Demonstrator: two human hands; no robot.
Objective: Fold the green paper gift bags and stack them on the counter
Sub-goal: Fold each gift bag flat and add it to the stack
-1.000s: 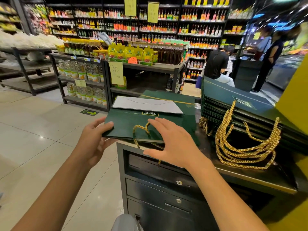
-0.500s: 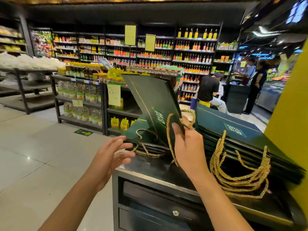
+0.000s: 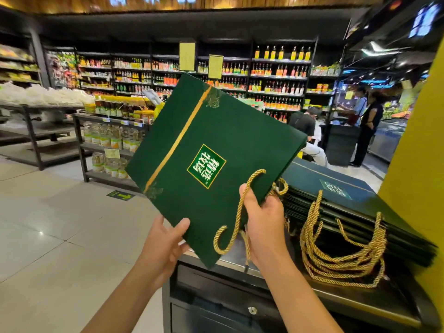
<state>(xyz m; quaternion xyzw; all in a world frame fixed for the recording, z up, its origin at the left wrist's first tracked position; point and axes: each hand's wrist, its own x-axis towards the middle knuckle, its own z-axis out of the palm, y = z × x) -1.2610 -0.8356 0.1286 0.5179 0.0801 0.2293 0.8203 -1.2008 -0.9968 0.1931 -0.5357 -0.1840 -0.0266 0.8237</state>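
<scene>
Head view: left hand [image 3: 165,241] pinches, right hand [image 3: 264,217] grips a flattened green paper gift bag [image 3: 216,145] mid-frame; stacking step, likely next onto the right-side stack [image 3: 348,195].

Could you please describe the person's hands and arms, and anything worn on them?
The left hand and right hand are bare: no gloves, no rings visible. The left forearm and right forearm are bare too, with no sleeve, watch or bracelet in view.
</scene>
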